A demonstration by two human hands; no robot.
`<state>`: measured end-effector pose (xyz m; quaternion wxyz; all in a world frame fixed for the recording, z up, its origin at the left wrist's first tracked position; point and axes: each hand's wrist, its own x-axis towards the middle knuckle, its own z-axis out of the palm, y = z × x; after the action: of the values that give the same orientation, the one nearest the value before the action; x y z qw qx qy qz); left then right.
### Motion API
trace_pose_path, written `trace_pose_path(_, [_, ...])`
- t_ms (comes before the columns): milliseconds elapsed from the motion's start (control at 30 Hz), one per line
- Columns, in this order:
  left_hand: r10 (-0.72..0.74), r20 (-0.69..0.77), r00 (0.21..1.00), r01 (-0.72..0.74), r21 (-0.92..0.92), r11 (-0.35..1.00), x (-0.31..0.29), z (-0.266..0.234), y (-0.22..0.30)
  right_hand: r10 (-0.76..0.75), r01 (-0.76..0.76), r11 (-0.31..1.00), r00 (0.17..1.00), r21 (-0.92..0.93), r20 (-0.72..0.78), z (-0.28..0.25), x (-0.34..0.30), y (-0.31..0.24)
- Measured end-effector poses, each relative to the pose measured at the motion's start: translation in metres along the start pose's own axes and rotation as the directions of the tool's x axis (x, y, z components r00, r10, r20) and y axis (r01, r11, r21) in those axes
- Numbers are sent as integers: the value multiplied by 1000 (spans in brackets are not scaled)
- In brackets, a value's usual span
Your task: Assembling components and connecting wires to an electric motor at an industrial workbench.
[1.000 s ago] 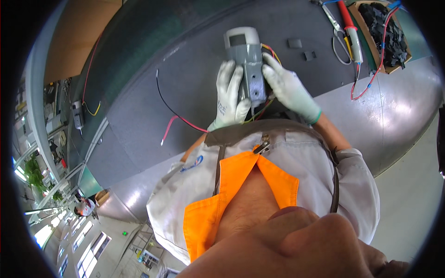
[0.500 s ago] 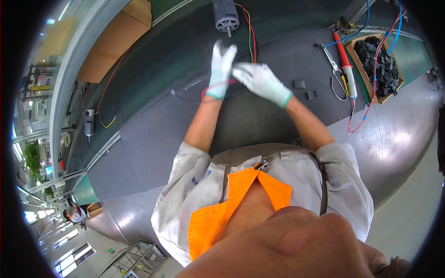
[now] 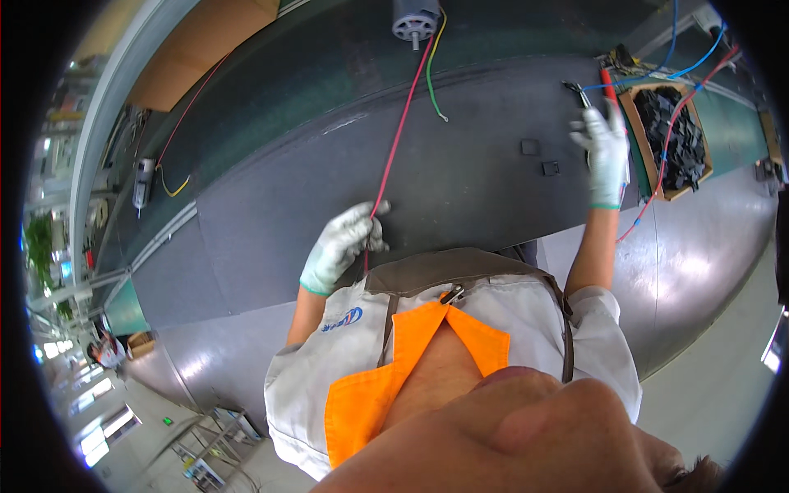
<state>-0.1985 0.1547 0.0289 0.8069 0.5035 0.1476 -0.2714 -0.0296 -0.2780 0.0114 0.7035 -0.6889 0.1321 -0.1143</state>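
Note:
My left hand (image 3: 341, 246), in a white glove with a green cuff, is closed around a red wire (image 3: 400, 135) near the bench's front edge. The wire is drawn taut from a grey motor (image 3: 415, 22) at the far side, and its lower end drops toward my apron. A yellow-green wire (image 3: 431, 82) with a ring terminal also hangs from the motor. My gloved right hand (image 3: 604, 156) lies over the scissors (image 3: 584, 97) on the right, its fingers apart. The scissors' handles are hidden under the hand, as is most of a red-and-white tool (image 3: 607, 82) beside them.
Two small black square pieces (image 3: 530, 147) lie left of my right hand. A cardboard box (image 3: 676, 196) of black parts stands at the right, with blue and red cables (image 3: 667, 131) crossing it. Another motor (image 3: 143, 182) and a large carton (image 3: 201, 53) are at the left.
My left hand has come nearer and left, pulling the red wire straight from the motor. My right hand has moved away to the right, onto the scissors.

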Motion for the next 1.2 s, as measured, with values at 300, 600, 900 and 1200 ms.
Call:
trace_pose_path(300, [-285,110,952,153,636,757,-37,-17,-29,-2,-30,996,928,81,372,3,65,-20])
trace_pose_path(600, [80,182,980,-115,189,975,7,23,9,322,-255,933,276,-254,906,96,-102,-23])
trace_pose_path(900, [446,-9,895,-446,-70,892,107,110,32,153,-277,957,734,86,662,71,-112,-54])
trace_pose_path(1200, [525,-149,838,-523,59,851,122,135,28,-68,-142,945,796,295,602,63,-123,-34])
